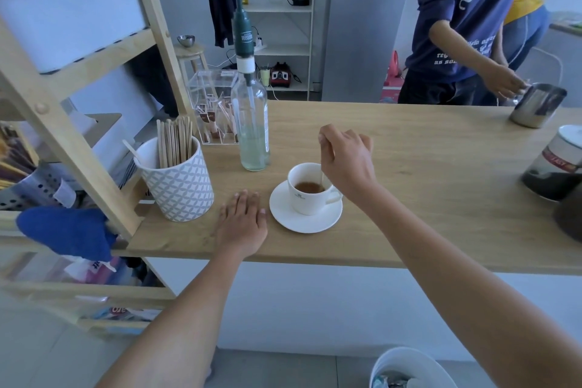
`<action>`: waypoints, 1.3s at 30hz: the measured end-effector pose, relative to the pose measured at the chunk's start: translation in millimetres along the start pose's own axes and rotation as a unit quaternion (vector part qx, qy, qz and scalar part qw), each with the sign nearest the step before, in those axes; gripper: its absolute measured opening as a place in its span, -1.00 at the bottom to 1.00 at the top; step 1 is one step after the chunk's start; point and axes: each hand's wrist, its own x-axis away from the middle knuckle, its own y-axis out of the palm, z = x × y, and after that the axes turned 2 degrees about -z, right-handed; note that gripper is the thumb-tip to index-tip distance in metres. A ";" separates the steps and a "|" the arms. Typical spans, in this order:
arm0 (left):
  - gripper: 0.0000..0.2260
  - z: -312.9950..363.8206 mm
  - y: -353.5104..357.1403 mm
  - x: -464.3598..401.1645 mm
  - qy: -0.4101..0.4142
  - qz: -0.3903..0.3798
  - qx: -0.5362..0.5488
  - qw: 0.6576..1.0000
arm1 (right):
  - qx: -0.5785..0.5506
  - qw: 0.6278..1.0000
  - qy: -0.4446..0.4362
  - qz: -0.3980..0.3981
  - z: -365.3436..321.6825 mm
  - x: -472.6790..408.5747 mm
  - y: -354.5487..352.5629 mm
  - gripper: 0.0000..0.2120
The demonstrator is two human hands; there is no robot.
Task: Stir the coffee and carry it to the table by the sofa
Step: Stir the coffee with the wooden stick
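Note:
A white coffee cup (305, 198) with brown coffee stands on a white saucer (302, 224) on the wooden counter (425, 192). My right hand (346, 161) hovers over the cup, fingers pinched on a thin wooden stir stick (322, 178) whose lower end dips into the coffee. My left hand (242, 220) lies flat, palm down, on the counter just left of the saucer, holding nothing.
A patterned mug of wooden stir sticks (178, 176) stands left of my left hand. Behind the cup is a pump bottle (252, 123) and a clear sachet box (214, 104). A person (466, 25) across the counter holds a steel pitcher (535, 104). A jar (554, 167) sits at the right.

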 end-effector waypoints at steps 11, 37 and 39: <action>-0.50 -0.4 -2.0 1.8 0.003 -0.011 0.000 1.000 | -0.259 0.842 0.453 0.136 43.7 15.7 -10.6 -0.75; -0.49 12.5 -30.1 28.1 0.017 -0.005 0.044 0.999 | -0.445 0.606 0.614 0.241 25.1 99.2 -17.3 -0.71; -0.49 27.1 -30.6 41.6 0.045 0.024 0.038 0.998 | -0.437 0.600 0.621 0.251 29.4 113.1 -35.2 -0.71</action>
